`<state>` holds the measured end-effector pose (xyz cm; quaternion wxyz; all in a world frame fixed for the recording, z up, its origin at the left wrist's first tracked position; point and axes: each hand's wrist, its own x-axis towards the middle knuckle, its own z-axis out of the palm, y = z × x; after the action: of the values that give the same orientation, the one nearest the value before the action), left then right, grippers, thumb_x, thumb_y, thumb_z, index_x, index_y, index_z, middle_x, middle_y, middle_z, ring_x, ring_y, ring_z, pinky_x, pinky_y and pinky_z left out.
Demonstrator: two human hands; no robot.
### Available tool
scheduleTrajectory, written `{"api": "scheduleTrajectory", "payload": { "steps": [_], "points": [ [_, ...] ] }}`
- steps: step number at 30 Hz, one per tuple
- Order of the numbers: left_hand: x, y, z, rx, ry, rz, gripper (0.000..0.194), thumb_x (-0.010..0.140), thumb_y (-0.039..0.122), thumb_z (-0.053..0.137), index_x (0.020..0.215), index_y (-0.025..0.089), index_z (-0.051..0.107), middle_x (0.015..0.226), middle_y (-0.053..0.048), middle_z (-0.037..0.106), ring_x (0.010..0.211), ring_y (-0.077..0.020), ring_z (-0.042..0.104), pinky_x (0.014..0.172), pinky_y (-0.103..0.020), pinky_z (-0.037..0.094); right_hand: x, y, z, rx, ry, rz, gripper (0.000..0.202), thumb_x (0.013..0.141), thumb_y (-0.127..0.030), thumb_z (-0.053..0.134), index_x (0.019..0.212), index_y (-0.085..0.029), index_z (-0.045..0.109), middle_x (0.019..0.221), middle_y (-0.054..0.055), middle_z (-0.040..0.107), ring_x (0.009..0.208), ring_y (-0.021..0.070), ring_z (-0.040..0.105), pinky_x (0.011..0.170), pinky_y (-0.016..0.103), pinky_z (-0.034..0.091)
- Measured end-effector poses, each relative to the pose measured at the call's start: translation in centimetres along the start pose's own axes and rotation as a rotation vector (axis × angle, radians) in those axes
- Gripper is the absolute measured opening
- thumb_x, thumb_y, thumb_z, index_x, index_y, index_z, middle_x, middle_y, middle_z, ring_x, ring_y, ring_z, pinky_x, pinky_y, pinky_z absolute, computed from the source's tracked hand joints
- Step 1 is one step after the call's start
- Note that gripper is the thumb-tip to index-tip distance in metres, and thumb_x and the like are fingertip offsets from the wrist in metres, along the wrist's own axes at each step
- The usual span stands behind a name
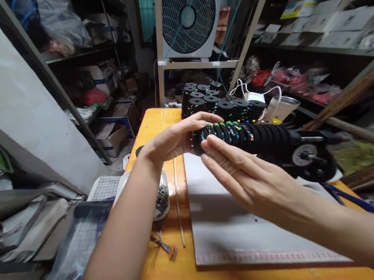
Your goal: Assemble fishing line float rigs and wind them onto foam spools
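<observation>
A long row of black ring-shaped spools (pixel 267 138) with blue-green line and coloured beads lies sideways on a winder with a round metal disc and a toothed gear (pixel 305 155). My left hand (pixel 178 136) curls around the row's left end, one finger reaching over the top; its other fingertips are partly hidden. Against the front near that same end rests my right hand (pixel 241 171), its fingers stretched out and held close together. Below both hands is a white board (pixel 231 220) on the orange table (pixel 150 125).
More black spools (pixel 210 99) stand stacked at the table's back, beside a pale cup (pixel 284 108). A tub of small metal pieces (pixel 163 199), a thin rod (pixel 178 199) and blue-handled pliers (pixel 356 199) lie around the board. Crowded shelves flank a box fan (pixel 188 17).
</observation>
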<state>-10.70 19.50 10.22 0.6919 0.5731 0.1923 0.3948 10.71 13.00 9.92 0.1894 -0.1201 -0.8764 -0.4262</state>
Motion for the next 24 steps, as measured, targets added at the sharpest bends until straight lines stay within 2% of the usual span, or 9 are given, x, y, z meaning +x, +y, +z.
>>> {"api": "scheduleTrajectory", "payload": {
  "steps": [3,5,7,9,11,15,19,24],
  "points": [
    [0.0,0.0,-0.1,-0.008,-0.018,-0.011,0.032,0.084,0.034,0.064,0.111,0.019,0.067,0.101,-0.005,0.064,0.087,-0.0203,0.062,0.071,-0.033,0.059,-2.3,-1.1,-1.5,0.109,-0.050,0.054,0.050,0.096,0.004,0.033,0.140,-0.009,0.053,0.148,0.014,0.055,0.137,0.0291,0.051,0.107,0.045,0.052],
    [0.1,-0.1,-0.3,-0.020,-0.038,-0.017,0.033,0.083,0.036,0.064,0.112,0.020,0.067,0.105,-0.006,0.063,0.090,-0.0229,0.062,0.076,-0.043,0.061,-4.2,-2.1,-2.4,0.222,-0.041,0.060,0.047,0.097,0.000,0.035,0.138,-0.012,0.056,0.146,0.009,0.058,0.138,0.0268,0.049,0.111,0.042,0.047],
    [0.1,-0.1,-0.4,-0.022,-0.045,-0.027,0.034,0.083,0.038,0.065,0.112,0.021,0.067,0.107,-0.007,0.061,0.090,-0.0242,0.062,0.078,-0.050,0.061,-6.4,-3.2,-2.6,0.314,-0.055,0.188,0.045,0.095,-0.001,0.039,0.132,-0.012,0.062,0.135,0.009,0.066,0.128,0.0253,0.056,0.105,0.039,0.049],
    [0.2,-0.1,-0.5,-0.013,-0.041,-0.036,0.036,0.083,0.041,0.064,0.113,0.021,0.066,0.107,-0.007,0.060,0.091,-0.0246,0.062,0.077,-0.050,0.062,-8.7,-4.1,-2.1,0.370,-0.089,0.381,0.036,0.094,-0.007,0.047,0.123,-0.014,0.067,0.119,0.011,0.072,0.107,0.0247,0.064,0.089,0.039,0.054],
    [0.2,0.0,-0.7,0.006,-0.033,-0.045,0.039,0.083,0.044,0.062,0.114,0.021,0.066,0.107,-0.008,0.059,0.090,-0.0248,0.062,0.075,-0.050,0.062,-10.8,-5.0,-1.2,0.425,-0.177,0.544,0.026,0.095,-0.017,0.053,0.114,-0.017,0.071,0.107,0.010,0.072,0.094,0.0245,0.064,0.076,0.038,0.055],
    [-0.5,0.8,-0.9,0.152,0.009,-0.056,0.040,0.087,0.046,0.057,0.118,0.023,0.063,0.108,-0.007,0.059,0.088,-0.0224,0.060,0.074,-0.044,0.061,-14.0,-6.3,0.3,0.479,-0.276,0.723,0.024,0.095,-0.033,0.059,0.111,-0.021,0.072,0.102,0.010,0.069,0.092,0.0263,0.062,0.075,0.042,0.055],
    [-1.9,2.2,-0.6,0.386,-0.010,-0.063,0.038,0.091,0.041,0.054,0.126,0.029,0.059,0.129,-0.006,0.056,0.110,-0.0262,0.056,0.083,-0.039,0.057,-15.2,-7.5,1.3,0.541,-0.263,0.836,0.023,0.095,-0.037,0.060,0.105,-0.023,0.075,0.100,0.009,0.069,0.090,0.0259,0.061,0.077,0.042,0.054],
    [-2.9,3.2,0.2,0.691,-0.025,-0.103,0.056,0.088,0.036,0.068,0.140,0.035,0.047,0.153,-0.005,0.041,0.132,-0.0317,0.045,0.106,-0.047,0.044,-14.6,-7.9,1.6,0.598,-0.199,0.912,0.019,0.095,-0.029,0.060,0.097,-0.023,0.078,0.093,0.009,0.071,0.086,0.0246,0.061,0.075,0.042,0.054]
  ]
}}
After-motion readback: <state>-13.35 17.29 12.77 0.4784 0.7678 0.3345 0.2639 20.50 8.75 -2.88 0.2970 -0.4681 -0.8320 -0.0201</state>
